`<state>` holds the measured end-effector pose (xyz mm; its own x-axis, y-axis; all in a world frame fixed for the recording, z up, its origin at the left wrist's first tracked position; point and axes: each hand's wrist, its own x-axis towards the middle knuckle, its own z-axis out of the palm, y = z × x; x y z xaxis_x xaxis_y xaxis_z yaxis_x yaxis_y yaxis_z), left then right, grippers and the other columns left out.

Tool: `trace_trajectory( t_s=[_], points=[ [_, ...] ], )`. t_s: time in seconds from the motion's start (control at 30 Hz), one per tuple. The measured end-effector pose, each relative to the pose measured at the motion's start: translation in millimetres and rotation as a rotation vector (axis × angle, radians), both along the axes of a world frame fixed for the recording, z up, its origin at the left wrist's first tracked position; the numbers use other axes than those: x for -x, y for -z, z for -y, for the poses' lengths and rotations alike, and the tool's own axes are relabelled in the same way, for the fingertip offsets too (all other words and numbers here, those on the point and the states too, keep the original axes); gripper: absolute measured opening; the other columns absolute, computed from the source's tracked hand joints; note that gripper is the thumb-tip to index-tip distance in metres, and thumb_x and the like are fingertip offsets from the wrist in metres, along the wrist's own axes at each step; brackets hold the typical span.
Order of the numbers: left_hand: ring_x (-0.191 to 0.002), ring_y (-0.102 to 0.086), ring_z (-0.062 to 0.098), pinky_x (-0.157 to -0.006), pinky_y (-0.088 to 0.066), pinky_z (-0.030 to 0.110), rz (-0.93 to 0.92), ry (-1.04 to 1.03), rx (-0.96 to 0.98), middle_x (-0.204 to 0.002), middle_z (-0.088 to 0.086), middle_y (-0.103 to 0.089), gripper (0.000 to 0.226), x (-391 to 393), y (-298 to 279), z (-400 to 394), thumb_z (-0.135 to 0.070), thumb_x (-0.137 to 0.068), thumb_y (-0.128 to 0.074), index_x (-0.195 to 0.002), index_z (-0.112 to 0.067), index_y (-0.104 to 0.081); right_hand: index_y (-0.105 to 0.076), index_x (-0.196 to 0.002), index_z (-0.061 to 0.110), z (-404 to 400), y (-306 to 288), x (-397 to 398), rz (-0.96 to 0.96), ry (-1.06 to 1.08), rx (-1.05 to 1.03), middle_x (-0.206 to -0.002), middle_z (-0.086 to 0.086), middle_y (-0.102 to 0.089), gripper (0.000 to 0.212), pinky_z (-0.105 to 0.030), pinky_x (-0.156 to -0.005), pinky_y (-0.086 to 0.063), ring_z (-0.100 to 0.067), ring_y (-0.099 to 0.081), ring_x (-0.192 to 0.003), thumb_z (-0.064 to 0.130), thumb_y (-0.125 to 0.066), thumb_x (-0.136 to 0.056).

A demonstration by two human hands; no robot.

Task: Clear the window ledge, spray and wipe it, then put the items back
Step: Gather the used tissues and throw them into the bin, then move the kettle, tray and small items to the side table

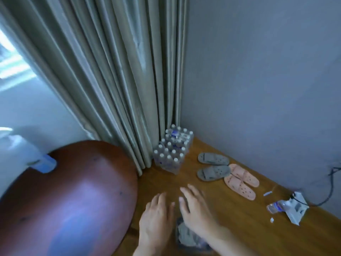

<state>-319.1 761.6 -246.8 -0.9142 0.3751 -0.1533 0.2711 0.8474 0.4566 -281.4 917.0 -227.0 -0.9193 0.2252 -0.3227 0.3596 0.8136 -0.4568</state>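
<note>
Cloth [186, 235] (grey, blurred) lies under both flat hands [198, 213].

Wooden floor [212, 218] bearing a bottle pack [172, 150] at the corner, grey slippers [213, 166], pink slippers [241, 180], a lying bottle [276, 206] and a power strip [297, 207].

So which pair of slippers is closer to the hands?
The pink pair, lying nearer the right hand; the grey pair sits farther back, toward the pack of water bottles.
</note>
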Motion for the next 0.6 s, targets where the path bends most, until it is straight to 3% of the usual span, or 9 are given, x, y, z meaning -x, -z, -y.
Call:
trace_trajectory(
  t_s=[0.17, 0.3, 0.43, 0.6],
  points=[
    [-0.131, -0.052, 0.015, -0.104, -0.043, 0.030, -0.097, -0.079, -0.004, -0.148, -0.011, -0.049, 0.054, 9, -124, 44, -0.059, -0.102, -0.026, -0.145, -0.032, -0.043, -0.039, -0.156, 0.031, 40, -123, 21, -0.108, -0.066, -0.065, -0.164, 0.004, -0.032, 0.058, -0.042, -0.120, -0.031, -0.025, -0.032, -0.148, 0.056, -0.025, -0.106],
    [-0.128, -0.052, 0.019, -0.101, -0.046, 0.034, -0.210, -0.234, -0.020, -0.143, -0.011, -0.053, 0.046, 9, -204, 90, -0.055, -0.105, -0.036, -0.142, -0.030, -0.048, -0.040, -0.155, 0.031, 79, -203, 33, -0.200, -0.138, -0.083, -0.164, 0.002, -0.035, 0.072, -0.045, -0.121, -0.029, -0.029, -0.034, -0.148, 0.064, -0.011, -0.097],
    [-0.130, -0.051, 0.017, -0.102, -0.047, 0.033, -0.293, -0.367, -0.039, -0.147, -0.013, -0.051, 0.049, 3, -260, 130, -0.056, -0.104, -0.038, -0.144, -0.029, -0.048, -0.042, -0.154, 0.029, 116, -258, 44, -0.283, -0.253, -0.081, -0.160, -0.002, -0.039, 0.057, -0.043, -0.118, -0.032, -0.030, -0.038, -0.145, 0.056, -0.028, -0.106],
    [-0.127, -0.054, 0.021, -0.101, -0.047, 0.035, -0.359, -0.573, -0.041, -0.141, -0.009, -0.056, 0.048, -21, -311, 169, -0.052, -0.104, -0.044, -0.140, -0.023, -0.054, -0.044, -0.152, 0.027, 163, -301, 51, -0.351, -0.422, -0.052, -0.154, -0.002, -0.044, 0.063, -0.045, -0.113, -0.037, -0.031, -0.043, -0.140, 0.058, -0.025, -0.102]
  ],
)
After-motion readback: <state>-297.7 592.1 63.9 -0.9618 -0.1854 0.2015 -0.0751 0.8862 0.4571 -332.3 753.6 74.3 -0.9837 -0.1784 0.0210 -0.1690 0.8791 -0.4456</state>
